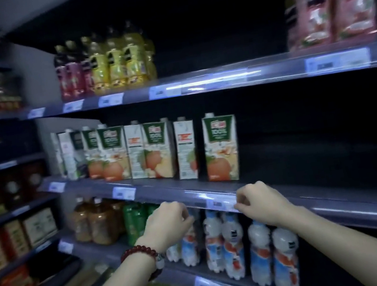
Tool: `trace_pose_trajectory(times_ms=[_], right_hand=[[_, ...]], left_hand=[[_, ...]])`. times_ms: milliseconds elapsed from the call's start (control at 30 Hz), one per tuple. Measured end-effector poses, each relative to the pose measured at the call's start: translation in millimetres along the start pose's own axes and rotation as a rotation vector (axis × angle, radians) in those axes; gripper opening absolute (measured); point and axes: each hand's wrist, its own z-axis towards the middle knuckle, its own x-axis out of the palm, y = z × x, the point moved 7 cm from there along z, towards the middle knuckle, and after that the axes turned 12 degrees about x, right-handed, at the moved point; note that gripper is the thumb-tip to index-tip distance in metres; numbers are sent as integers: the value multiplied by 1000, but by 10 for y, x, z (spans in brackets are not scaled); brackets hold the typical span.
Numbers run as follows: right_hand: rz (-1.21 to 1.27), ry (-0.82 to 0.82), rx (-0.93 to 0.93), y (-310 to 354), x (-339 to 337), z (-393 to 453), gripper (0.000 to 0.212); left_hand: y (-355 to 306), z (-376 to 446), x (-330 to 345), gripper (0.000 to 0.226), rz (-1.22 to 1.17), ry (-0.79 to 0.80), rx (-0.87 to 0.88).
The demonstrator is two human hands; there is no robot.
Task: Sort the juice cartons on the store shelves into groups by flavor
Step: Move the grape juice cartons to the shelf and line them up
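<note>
A: On the middle shelf (165, 191), toward its left end, state the position of the juice cartons (148, 149).

B: They stand upright in a row along the front edge. Several face forward and show a green panel with "100%" above an orange fruit picture. Others are turned to show a white side with a red logo; that text is too blurred to read. One green-panel carton (220, 147) stands slightly apart at the right end of the row. The shelf to its right is dark.

A: Report the grip of each hand.

B: Left hand (168, 223): fingers curled at the front edge of the middle shelf, below the cartons. Whether it holds anything cannot be determined. A dark red bead bracelet (138, 252) sits on its wrist. Right hand (260, 203): fingers curled, fingertips at the white price label (220, 203) in the edge strip. Whether they pinch it cannot be determined. Neither hand touches a carton.

A: List adjacent stock.

B: Upper shelf: yellow bottles (119, 62) and dark red bottles (71, 72) at the left, pink-labelled bottles (333, 1) at the right. Lower shelf: brown bottles (96, 223), green bottles (135, 219), and white bottles with blue-and-red labels (233, 240) under the hands. All labels are unreadable.
</note>
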Motion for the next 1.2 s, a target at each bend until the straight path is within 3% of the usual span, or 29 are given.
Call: trace_pose_trajectory(times_ms=[267,567,700,967,1200], right_hand=[[62,89,-231,1393,467,949,25],[142,136,-371,2770,1045,1633,16],[156,141,-389,3366,1347,1861,22],[279,81,-259,4393,1691,2316,18],[342,-35,-106,4771,1857,2659,26]], left_hand=[[1280,126,-365,28,117,13,-160],[2752,-56,-719,30,174,-58,-333],[3443,-116,-808,34,167,-54,-363],[4654,-26,-1070,30,144,-63,-308],[5352,379,-1098,25,62,-121,-260]])
